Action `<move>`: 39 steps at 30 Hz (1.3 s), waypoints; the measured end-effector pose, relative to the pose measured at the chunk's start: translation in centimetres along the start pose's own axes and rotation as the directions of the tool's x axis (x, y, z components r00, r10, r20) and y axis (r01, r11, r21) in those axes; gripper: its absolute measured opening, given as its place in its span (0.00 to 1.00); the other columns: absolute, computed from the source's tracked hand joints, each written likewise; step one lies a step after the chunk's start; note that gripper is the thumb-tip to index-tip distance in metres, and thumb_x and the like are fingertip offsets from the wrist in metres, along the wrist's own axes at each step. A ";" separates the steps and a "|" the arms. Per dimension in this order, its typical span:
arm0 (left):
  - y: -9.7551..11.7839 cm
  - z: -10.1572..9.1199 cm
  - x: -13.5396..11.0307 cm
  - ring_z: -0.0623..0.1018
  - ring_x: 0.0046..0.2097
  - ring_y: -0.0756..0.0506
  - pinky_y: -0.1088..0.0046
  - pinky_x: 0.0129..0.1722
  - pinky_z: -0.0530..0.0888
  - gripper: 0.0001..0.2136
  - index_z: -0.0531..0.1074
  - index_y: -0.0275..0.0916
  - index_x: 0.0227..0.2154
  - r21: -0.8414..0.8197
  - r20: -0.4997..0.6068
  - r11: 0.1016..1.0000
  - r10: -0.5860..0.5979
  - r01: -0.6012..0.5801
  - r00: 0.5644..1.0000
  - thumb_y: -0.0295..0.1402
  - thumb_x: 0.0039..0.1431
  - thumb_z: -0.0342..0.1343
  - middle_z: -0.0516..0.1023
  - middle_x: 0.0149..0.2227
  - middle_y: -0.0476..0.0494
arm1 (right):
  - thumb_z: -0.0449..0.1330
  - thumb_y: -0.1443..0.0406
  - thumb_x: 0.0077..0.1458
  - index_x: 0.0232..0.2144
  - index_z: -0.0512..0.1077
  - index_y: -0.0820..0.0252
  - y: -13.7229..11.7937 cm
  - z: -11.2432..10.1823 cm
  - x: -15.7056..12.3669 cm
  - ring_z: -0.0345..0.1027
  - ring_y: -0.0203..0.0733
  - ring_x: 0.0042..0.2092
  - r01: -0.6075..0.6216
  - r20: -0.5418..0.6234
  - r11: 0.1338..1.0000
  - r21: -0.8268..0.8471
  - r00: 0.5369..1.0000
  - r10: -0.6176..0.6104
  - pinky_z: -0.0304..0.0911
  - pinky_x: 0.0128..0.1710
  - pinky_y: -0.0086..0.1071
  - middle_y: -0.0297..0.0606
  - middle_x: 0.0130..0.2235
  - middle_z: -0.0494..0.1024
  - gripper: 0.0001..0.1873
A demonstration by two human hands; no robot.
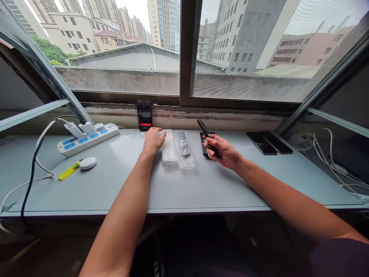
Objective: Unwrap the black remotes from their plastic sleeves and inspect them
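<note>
My right hand (223, 152) is wrapped round a slim black remote control (205, 129), which points up and away at a slant. Behind and below it, another black remote control (204, 145) lies on the desk, partly hidden by the hand. My left hand (155, 140) reaches over the left edge of a stack of clear plastic sleeves (170, 152), its fingers apart. Whether its fingertips touch the sleeves, I cannot tell. Between the hands, a dark remote control in a clear plastic sleeve (186, 152) lies flat.
A phone (145, 117) leans upright by the window wall. Two dark phones (268, 142) lie at the right. On the left are a power strip (88, 139) with plugs, a yellow cutter (69, 171), a white mouse-like object (88, 163) and loose cables (33, 173). Metal frames flank the desk.
</note>
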State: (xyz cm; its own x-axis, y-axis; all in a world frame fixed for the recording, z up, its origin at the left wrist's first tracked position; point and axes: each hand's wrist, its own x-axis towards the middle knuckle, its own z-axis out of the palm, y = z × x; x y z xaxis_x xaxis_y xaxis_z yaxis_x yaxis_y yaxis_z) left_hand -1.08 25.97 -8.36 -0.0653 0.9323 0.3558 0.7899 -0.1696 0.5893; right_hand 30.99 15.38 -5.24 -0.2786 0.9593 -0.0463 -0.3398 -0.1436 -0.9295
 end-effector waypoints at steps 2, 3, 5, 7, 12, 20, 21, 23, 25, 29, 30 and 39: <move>0.0 0.0 0.0 0.77 0.66 0.30 0.54 0.71 0.70 0.17 0.83 0.36 0.54 0.003 -0.001 1.000 0.003 -0.003 1.000 0.39 0.71 0.57 0.80 0.61 0.28 | 0.82 0.52 0.53 0.41 0.76 0.53 0.1 -0.1 0.2 0.65 0.33 0.26 0.003 -0.020 1.000 0.008 1.000 -0.003 0.59 0.22 0.29 0.32 0.38 0.82 0.23; 0.0 -0.1 0.0 0.77 0.66 0.30 0.54 0.71 0.70 0.17 0.83 0.36 0.53 0.003 -0.001 1.000 0.007 -0.007 1.000 0.39 0.71 0.57 0.80 0.61 0.28 | 0.80 0.50 0.55 0.40 0.76 0.53 0.2 -0.1 0.2 0.66 0.34 0.26 0.007 -0.023 1.000 0.018 1.000 -0.006 0.61 0.22 0.30 0.34 0.38 0.83 0.22; 0.0 -0.1 0.0 0.77 0.65 0.30 0.53 0.70 0.70 0.17 0.83 0.36 0.53 -0.003 0.000 1.000 0.011 -0.011 1.000 0.39 0.70 0.56 0.80 0.60 0.28 | 0.74 0.47 0.62 0.42 0.77 0.51 0.2 0.0 0.3 0.71 0.38 0.29 0.011 -0.017 0.999 0.043 1.000 -0.010 0.68 0.26 0.33 0.37 0.41 0.86 0.19; -0.1 0.0 0.0 0.77 0.65 0.30 0.53 0.70 0.71 0.17 0.83 0.37 0.53 -0.009 -0.002 1.000 0.011 -0.011 1.000 0.40 0.70 0.56 0.80 0.60 0.29 | 0.70 0.48 0.65 0.48 0.79 0.49 0.0 0.0 0.3 0.77 0.42 0.34 0.022 -0.008 0.998 0.051 1.000 -0.021 0.76 0.33 0.37 0.38 0.44 0.87 0.16; -0.1 0.0 0.0 0.77 0.66 0.30 0.54 0.71 0.70 0.18 0.82 0.35 0.54 0.006 0.008 1.000 0.006 -0.006 1.000 0.40 0.71 0.56 0.79 0.61 0.28 | 0.73 0.53 0.64 0.54 0.82 0.46 -0.1 0.1 0.1 0.83 0.49 0.57 0.087 0.042 0.996 0.016 0.995 -0.087 0.81 0.53 0.42 0.37 0.59 0.86 0.18; 0.0 0.0 -0.1 0.77 0.66 0.31 0.55 0.70 0.70 0.18 0.82 0.34 0.55 0.036 0.014 0.999 0.008 -0.008 1.000 0.39 0.72 0.56 0.80 0.62 0.28 | 0.83 0.60 0.51 0.50 0.84 0.47 0.6 -0.2 0.4 0.76 0.50 0.68 0.178 0.081 0.984 -0.006 0.981 -0.177 0.70 0.71 0.45 0.34 0.61 0.86 0.23; -0.1 0.0 0.0 0.77 0.66 0.31 0.55 0.70 0.70 0.18 0.82 0.35 0.55 0.037 0.011 0.999 0.009 -0.009 1.000 0.39 0.72 0.56 0.80 0.61 0.28 | 0.83 0.60 0.51 0.48 0.84 0.47 0.7 -0.2 0.4 0.76 0.50 0.67 0.187 0.079 0.982 -0.029 0.980 -0.184 0.70 0.70 0.45 0.34 0.60 0.86 0.23; -0.3 0.1 0.1 0.77 0.66 0.31 0.54 0.70 0.71 0.18 0.82 0.36 0.54 0.031 0.003 0.999 0.014 -0.014 1.000 0.40 0.71 0.56 0.80 0.61 0.29 | 0.83 0.62 0.49 0.46 0.83 0.47 0.7 -0.2 0.2 0.78 0.49 0.64 0.203 0.075 0.976 -0.077 0.978 -0.197 0.73 0.66 0.43 0.34 0.61 0.86 0.23; -0.5 0.2 0.1 0.77 0.65 0.31 0.54 0.69 0.71 0.17 0.83 0.38 0.53 0.020 -0.005 1.000 0.021 -0.021 1.000 0.40 0.71 0.56 0.80 0.60 0.30 | 0.84 0.62 0.48 0.45 0.81 0.45 0.7 0.0 0.0 0.79 0.48 0.59 0.214 0.060 0.972 -0.102 0.976 -0.208 0.75 0.60 0.42 0.33 0.62 0.86 0.24; -0.5 0.2 0.2 0.77 0.65 0.31 0.53 0.70 0.71 0.17 0.83 0.37 0.53 0.016 -0.008 1.000 0.025 -0.025 1.000 0.40 0.71 0.56 0.80 0.60 0.30 | 0.85 0.61 0.44 0.46 0.81 0.45 0.7 0.1 0.0 0.79 0.48 0.56 0.225 0.039 0.966 -0.125 0.974 -0.221 0.74 0.56 0.43 0.36 0.59 0.87 0.28; -0.5 0.2 0.2 0.77 0.65 0.31 0.53 0.70 0.71 0.18 0.83 0.36 0.54 0.019 -0.004 1.000 0.025 -0.025 1.000 0.40 0.71 0.56 0.80 0.60 0.29 | 0.86 0.61 0.44 0.47 0.82 0.46 0.6 0.1 0.1 0.79 0.49 0.56 0.225 0.037 0.966 -0.128 0.974 -0.222 0.74 0.56 0.43 0.37 0.58 0.87 0.28; -0.3 0.2 0.1 0.78 0.65 0.31 0.54 0.70 0.71 0.18 0.82 0.35 0.54 0.017 -0.004 1.000 0.019 -0.019 1.000 0.39 0.71 0.56 0.80 0.60 0.29 | 0.84 0.55 0.50 0.44 0.80 0.54 0.1 0.0 -0.2 0.74 0.37 0.32 0.052 0.074 0.997 -0.061 0.996 -0.047 0.72 0.36 0.34 0.31 0.33 0.79 0.24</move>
State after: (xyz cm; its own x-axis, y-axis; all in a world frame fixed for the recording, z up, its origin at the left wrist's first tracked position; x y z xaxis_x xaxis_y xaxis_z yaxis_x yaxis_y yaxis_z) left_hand -1.18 26.15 -8.59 -0.0525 0.9276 0.3698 0.8013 -0.1818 0.5699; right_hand 31.04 15.15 -5.37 -0.3282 0.9443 0.0250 -0.2982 -0.0784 -0.9513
